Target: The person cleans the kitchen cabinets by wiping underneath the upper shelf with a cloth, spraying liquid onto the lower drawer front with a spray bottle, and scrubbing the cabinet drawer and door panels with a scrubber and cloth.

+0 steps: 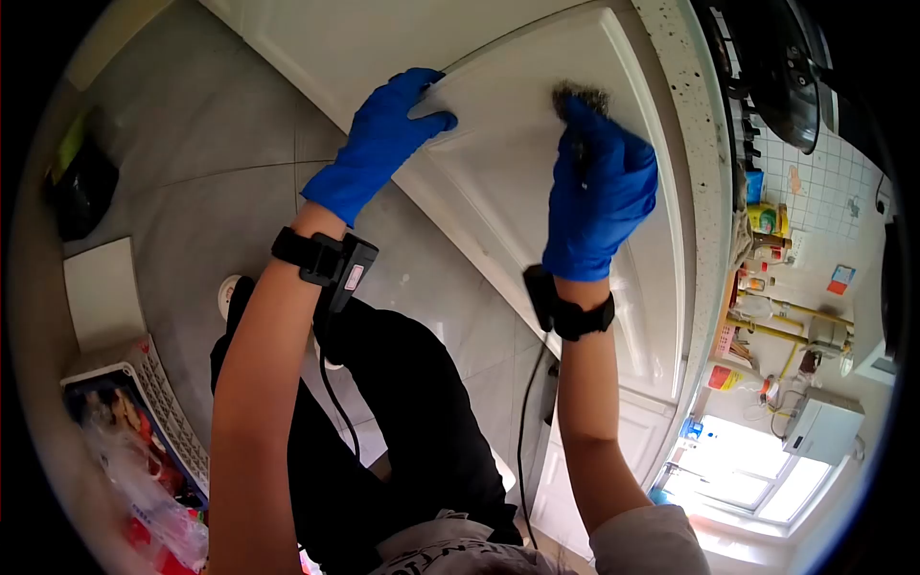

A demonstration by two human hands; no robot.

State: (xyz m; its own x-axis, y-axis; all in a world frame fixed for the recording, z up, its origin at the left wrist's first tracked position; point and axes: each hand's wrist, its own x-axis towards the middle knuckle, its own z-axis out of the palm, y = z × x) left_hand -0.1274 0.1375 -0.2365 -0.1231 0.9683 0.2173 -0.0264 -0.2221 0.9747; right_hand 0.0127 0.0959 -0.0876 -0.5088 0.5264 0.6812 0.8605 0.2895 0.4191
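Observation:
Both of my hands wear blue gloves. A dark, wiry steel wool scrubber (596, 99) is pinched in my right hand (602, 177), pressed against the face of a white cabinet door (513, 144) near its countertop side. Most of the scrubber is hidden under my fingers. At the door's other side, my left hand (388, 134) grips the corner, with the thumb lying on the face and the fingers at the edge beside the neighbouring panel.
The speckled countertop (695, 125) runs along the right, carrying a black pan (781, 72) and several bottles and packets. On the tiled floor (240, 125) at left are a black bag (81, 187) and a filled crate (172, 412). Cables hang from my wrist devices.

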